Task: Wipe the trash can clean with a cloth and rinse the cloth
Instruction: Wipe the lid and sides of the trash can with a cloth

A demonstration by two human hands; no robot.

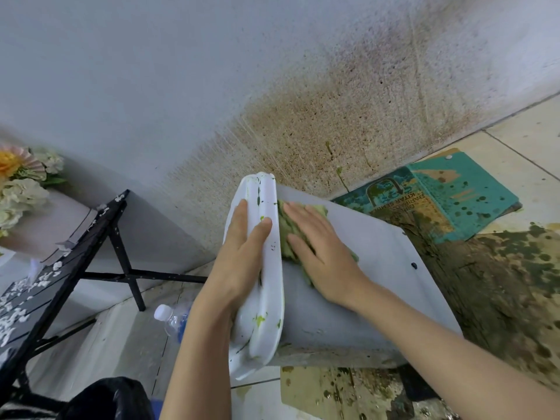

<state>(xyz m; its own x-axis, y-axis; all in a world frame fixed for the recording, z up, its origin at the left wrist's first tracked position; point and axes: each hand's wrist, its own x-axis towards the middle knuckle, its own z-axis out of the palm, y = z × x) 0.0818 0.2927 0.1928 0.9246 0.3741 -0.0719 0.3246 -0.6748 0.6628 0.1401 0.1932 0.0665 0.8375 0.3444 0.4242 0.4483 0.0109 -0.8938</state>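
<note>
while the trash can (pixel 348 286) lies tipped on its side against the stained wall (pixel 318 116), its white lid (pixel 263 268) stands on edge at the left end, flecked with green. the left hand (pixel 239 253) lies over that lid, fingers stretched along its far face and the thumb hooked over the near rim, gripping it. the right hand (pixel 321 250) is spread flat, palm down, pressing the green cloth (pixel 291 234) onto the can's grey side just beside the lid; the cloth shows only around the fingers, and most of it is hidden beneath the palm. behind the can a teal cardboard sheet (pixel 454 195) lies on the tiled floor, spotted with dark stains, and dirty brown card (pixel 500 283) spreads to the right. at left a black folding stand (pixel 100 244) rises, with flowers (pixel 21 183) beyond it. a clear plastic bottle (pixel 171 318) with a white cap lies on the floor, partly blocked by the left forearm. something dark, perhaps a bag (pixel 106 398), sits at the bottom edge.
</note>
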